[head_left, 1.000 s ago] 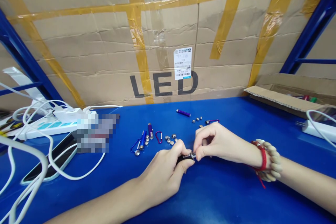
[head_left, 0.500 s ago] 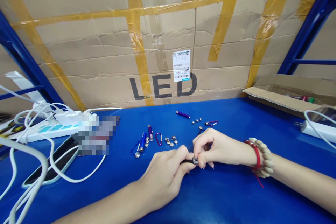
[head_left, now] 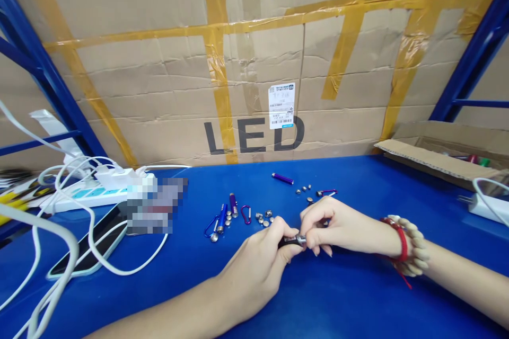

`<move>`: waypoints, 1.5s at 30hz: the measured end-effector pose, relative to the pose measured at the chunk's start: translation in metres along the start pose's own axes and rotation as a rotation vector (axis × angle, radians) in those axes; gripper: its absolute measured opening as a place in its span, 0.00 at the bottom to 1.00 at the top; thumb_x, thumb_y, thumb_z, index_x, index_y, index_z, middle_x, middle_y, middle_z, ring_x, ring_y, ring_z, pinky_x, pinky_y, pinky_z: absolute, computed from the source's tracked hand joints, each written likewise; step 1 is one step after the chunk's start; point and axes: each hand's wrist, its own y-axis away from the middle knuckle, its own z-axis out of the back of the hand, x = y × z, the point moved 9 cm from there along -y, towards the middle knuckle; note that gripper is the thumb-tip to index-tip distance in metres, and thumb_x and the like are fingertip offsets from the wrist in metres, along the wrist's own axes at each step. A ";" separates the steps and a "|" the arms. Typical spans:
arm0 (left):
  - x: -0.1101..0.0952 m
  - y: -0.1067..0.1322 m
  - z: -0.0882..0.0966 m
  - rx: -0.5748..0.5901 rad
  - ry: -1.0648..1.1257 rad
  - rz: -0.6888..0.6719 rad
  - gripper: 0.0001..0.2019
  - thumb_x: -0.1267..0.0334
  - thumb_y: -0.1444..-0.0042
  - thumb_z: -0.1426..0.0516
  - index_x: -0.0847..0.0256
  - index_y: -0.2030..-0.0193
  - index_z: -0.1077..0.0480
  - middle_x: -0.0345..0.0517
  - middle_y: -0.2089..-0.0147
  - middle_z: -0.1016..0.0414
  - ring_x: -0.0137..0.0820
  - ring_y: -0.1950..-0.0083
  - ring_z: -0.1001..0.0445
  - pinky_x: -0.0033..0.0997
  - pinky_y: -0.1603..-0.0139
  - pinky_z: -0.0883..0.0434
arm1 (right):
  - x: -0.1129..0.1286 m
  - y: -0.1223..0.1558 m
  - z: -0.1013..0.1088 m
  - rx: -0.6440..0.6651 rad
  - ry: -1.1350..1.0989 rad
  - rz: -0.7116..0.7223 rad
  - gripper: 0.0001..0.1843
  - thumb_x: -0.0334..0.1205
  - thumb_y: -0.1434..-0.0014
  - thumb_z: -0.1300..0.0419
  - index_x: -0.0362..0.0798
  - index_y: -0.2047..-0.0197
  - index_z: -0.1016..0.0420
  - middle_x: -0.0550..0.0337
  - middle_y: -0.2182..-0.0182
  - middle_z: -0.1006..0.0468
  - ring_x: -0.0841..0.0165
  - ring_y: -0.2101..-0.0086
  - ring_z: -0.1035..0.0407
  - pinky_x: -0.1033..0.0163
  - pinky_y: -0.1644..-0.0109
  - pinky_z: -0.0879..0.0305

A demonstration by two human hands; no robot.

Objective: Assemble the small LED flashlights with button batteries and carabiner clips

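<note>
My left hand (head_left: 258,265) pinches a small black flashlight (head_left: 291,241) with a silver end that points to the right. At that silver end, the closed fingers of my right hand (head_left: 334,228) touch the metal; whether a small part sits between them is hidden. Just behind the right hand's knuckles lies a silver cap (head_left: 309,200) with something dark beside it. Beyond my hands are several button cells (head_left: 266,222), a purple carabiner (head_left: 246,214), a blue flashlight (head_left: 222,218) with a blue carabiner (head_left: 210,226), and a short purple flashlight (head_left: 233,205).
Farther back lie a purple tube (head_left: 282,178), small silver parts (head_left: 304,188) and a purple clip with a silver cap (head_left: 326,192). At left are a phone (head_left: 89,246), white cables and a power strip (head_left: 87,193). An open carton (head_left: 429,159) and white adapter (head_left: 491,207) stand right.
The camera view has shifted, so everything sits slightly right and lower. More of the black flashlight's body and silver end now shows between my hands, which stay close together.
</note>
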 end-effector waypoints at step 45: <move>-0.001 -0.004 0.002 -0.040 -0.131 -0.036 0.10 0.69 0.37 0.53 0.58 0.61 0.31 0.37 0.69 0.28 0.26 0.70 0.32 0.22 0.68 0.38 | 0.021 0.003 0.021 -0.141 0.253 0.123 0.15 0.46 0.60 0.30 0.43 0.78 0.24 0.65 0.79 0.29 0.78 0.80 0.41 0.71 0.77 0.45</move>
